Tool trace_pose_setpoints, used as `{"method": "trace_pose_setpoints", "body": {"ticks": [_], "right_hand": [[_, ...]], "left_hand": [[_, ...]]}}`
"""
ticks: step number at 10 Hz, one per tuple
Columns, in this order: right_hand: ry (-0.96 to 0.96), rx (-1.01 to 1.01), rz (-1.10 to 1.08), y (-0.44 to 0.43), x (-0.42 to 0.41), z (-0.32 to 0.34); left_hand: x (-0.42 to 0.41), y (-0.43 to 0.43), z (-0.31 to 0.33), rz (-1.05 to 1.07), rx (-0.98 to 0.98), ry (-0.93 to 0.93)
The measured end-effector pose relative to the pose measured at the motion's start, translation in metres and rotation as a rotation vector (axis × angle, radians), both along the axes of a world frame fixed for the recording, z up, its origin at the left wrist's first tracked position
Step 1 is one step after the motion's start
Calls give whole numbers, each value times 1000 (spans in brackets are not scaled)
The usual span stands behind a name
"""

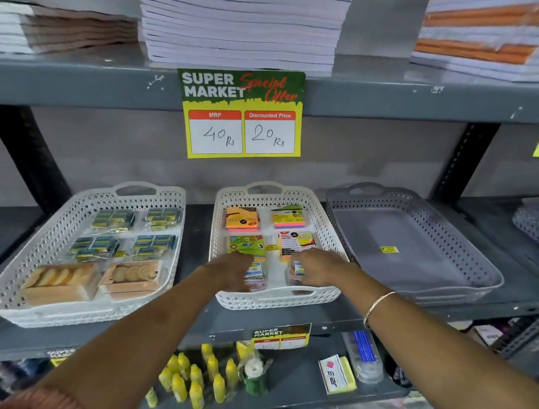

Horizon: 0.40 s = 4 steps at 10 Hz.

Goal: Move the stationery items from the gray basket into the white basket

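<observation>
From the head camera I see both hands inside the white perforated plastic basket (281,296) at centre. My left hand (234,269) curls around a small clear packet (255,275) at the basket's 7 o'clock; my right hand (316,265) grips a similar packet (297,272) at 5 o'clock. Coloured sticky-note pads (242,219) fill the far half. The gray perforated basket (429,255) (bare but for a yellow sticker (389,249)) sits just beside it at 3 o'clock.

One head-worn wide-angle view faces a shelf rack (55,82) head-on from close range, tilted slightly down: baskets sit at mid-frame, both forearms reach in from below, edges bend outward.
</observation>
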State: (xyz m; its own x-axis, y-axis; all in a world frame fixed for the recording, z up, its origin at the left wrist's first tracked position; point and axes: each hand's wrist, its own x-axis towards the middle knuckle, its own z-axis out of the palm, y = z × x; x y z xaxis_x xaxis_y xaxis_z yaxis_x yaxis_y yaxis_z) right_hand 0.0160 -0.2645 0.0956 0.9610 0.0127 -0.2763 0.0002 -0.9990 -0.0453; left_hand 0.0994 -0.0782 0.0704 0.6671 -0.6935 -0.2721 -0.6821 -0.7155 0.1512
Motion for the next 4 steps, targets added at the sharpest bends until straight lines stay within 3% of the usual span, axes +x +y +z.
{"method": "trace_pose_setpoints", "body": {"ticks": [4], "right_hand": [[27, -6, -30, 6, 1, 7]], "left_hand": [[-5, -1, 6, 1, 37, -17]]}}
